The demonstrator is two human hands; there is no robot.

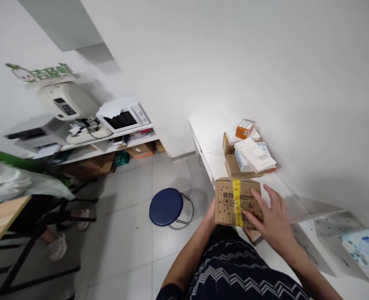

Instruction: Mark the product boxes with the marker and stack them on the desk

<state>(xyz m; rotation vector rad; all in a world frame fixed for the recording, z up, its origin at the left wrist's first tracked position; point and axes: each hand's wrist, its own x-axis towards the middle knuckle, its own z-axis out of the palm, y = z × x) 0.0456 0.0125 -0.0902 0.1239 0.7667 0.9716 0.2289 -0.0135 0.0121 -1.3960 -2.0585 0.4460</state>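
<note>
At the edge of the white table (212,133), the carton (228,211) is gripped by the left hand (212,213); the right hand (275,218), fingers spread, touches its printed face. Yellow tape (237,196) crosses it; contents hidden.

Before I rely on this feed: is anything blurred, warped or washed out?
Head view throughout: large exposed print on the carton is legible, but writing on its yellow tape isn't; the bright tabletop contrasts little with the wall; the microwave looks soft; wide-angle distortion seems to stretch the frame's edges.
</note>
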